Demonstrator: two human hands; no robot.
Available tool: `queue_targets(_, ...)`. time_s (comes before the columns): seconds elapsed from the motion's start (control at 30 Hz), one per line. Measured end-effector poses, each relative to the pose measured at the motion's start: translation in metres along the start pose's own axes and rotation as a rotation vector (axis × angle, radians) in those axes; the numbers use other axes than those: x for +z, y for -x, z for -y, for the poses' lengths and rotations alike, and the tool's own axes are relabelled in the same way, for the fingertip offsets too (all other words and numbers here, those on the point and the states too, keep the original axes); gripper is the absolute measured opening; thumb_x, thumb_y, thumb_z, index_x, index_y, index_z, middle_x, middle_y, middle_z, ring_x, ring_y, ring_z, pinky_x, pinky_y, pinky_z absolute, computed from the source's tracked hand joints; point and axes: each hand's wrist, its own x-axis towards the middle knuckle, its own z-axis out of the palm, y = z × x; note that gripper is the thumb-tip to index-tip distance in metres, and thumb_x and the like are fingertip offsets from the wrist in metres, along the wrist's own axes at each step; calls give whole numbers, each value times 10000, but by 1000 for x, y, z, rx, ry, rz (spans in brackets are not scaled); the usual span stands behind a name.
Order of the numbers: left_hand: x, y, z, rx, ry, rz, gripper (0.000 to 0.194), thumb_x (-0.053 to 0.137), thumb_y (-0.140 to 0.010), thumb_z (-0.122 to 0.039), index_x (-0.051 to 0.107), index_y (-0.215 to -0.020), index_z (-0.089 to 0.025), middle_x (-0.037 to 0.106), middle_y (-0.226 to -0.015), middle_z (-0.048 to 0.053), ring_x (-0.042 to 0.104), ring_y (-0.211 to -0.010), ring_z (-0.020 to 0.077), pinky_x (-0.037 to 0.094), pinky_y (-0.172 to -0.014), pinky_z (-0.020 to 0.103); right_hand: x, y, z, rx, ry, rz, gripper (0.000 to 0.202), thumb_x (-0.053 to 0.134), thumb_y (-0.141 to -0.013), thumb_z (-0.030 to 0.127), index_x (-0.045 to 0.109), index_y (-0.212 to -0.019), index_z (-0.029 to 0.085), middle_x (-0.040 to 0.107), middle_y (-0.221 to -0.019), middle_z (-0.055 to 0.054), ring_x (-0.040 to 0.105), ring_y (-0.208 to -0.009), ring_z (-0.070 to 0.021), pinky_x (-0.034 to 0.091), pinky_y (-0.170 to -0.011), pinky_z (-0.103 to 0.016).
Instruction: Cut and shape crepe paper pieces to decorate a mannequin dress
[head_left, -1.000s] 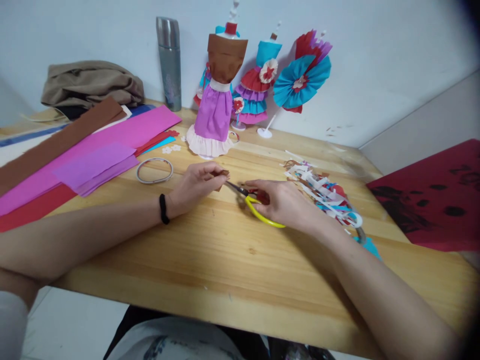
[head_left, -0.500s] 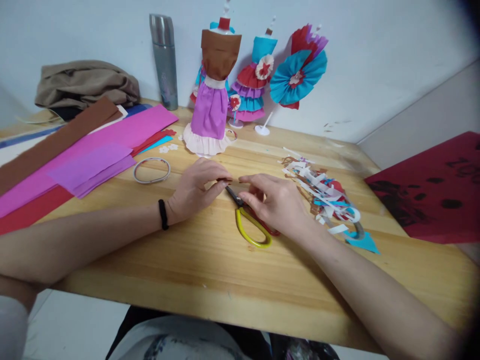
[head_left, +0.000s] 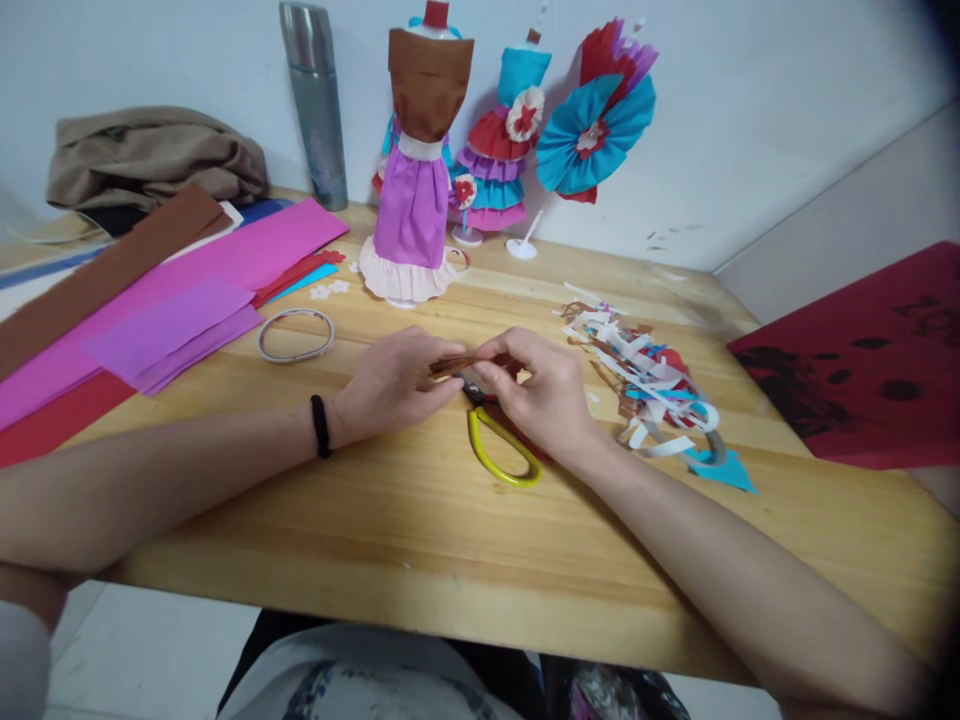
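Note:
Between both hands is a small folded piece of brown crepe paper [head_left: 450,366], its layered edge facing me. My left hand [head_left: 401,375], with a black band at the wrist, pinches it from the left. The fingertips of my right hand [head_left: 536,385] grip its right end, meeting the left fingers. Just below lies a pair of scissors [head_left: 504,450] with yellow handles, partly covered by my right hand. Behind the hands stands a small dress form [head_left: 420,180] in a brown paper top, a purple skirt and a pale ruffle.
At left lie crepe paper sheets [head_left: 187,270] and a tape roll [head_left: 296,335]. Paper scraps [head_left: 652,380] are heaped at right, beside a red bag [head_left: 862,370]. Along the wall stand a bottle [head_left: 315,110], bundled cloth [head_left: 157,155] and more dressed forms [head_left: 495,170].
My right hand has moved left and now touches the paper beside my left fingers. More of the brown paper shows. The view has shifted slightly.

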Motion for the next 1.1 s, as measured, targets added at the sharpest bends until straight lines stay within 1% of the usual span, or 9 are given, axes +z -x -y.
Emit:
queue_targets(0.1, -1, -1, -1, 46, -164, 64, 162, 638, -826, -238, 730, -948, -185, 711, -856, 75, 619, -830, 248, 431, -745, 360, 0, 0, -2, 69, -63, -62, 90, 596, -850, 182, 628, -771, 211, 650, -706, -7, 562, -600, -141, 441, -581, -280)
queue_targets(0.23, 1, 1, 6, 71, -125, 52, 176, 616, -864, -257, 737, -972, -188, 729, -859, 54, 624, -804, 216, 429, -723, 327, 3, 1, -4, 85, -167, -76, 65, 606, -836, 198, 630, -776, 206, 639, -703, 1, 563, -604, -134, 437, -577, -269)
queue_targets(0.37, 3, 3, 14, 66, -55, 8, 186, 580, -901, -290, 741, -934, -203, 720, -820, 31, 630, -766, 181, 451, -722, 296, 5, 1, -4, 133, -256, -33, 51, 615, -837, 244, 634, -824, 198, 640, -720, -7, 571, -616, -135, 449, -580, -270)
queue_targets(0.5, 4, 3, 15, 76, -207, 22, 197, 579, -912, -269, 764, -953, -217, 732, -859, 57, 638, -812, 215, 439, -733, 316, 8, 1, -4, 151, -290, 13, 176, 647, -790, 279, 639, -943, 193, 671, -791, -22, 583, -639, -140, 450, -581, -273)
queue_targets(0.67, 2, 1, 8, 76, -284, 65, 183, 611, -908, -243, 766, -1002, -220, 744, -899, 58, 645, -855, 228, 433, -757, 325, 13, 2, -5, 231, -363, 31, 132, 649, -781, 322, 624, -826, 200, 583, -646, 19, 512, -562, -122, 402, -535, -263)
queue_targets(0.77, 2, 1, 7, 63, -156, 51, 181, 657, -879, -295, 761, -994, -203, 758, -913, 61, 661, -856, 228, 449, -745, 321, 15, 2, -6, 279, -426, 23, 127, 648, -771, 324, 610, -807, 209, 569, -638, 24, 499, -555, -121, 396, -529, -264)
queue_targets(0.87, 1, 1, 11, 39, 37, 39, 198, 629, -877, -299, 750, -993, -195, 769, -935, 49, 680, -854, 203, 478, -754, 299, 15, 2, -7, 292, -454, 26, 133, 658, -760, 323, 611, -820, 214, 562, -640, 29, 493, -555, -119, 390, -528, -262)
queue_targets(1.0, 2, -1, 17, -40, 189, 51, 204, 598, -885, -312, 744, -931, -177, 768, -890, 39, 676, -806, 172, 484, -737, 280, 16, 2, -8, 268, -446, 59, 136, 673, -747, 310, 623, -820, 206, 561, -639, 31, 486, -552, -115, 381, -521, -256)
queue_targets(1.1, 3, -3, 19, -123, 322, 20, 228, 659, -841, -360, 728, -925, -160, 754, -862, 40, 665, -790, 164, 492, -730, 279, 17, 2, -7, 282, -449, 56, 136, 675, -740, 311, 624, -806, 204, 584, -646, 24, 496, -548, -115, 386, -518, -258)
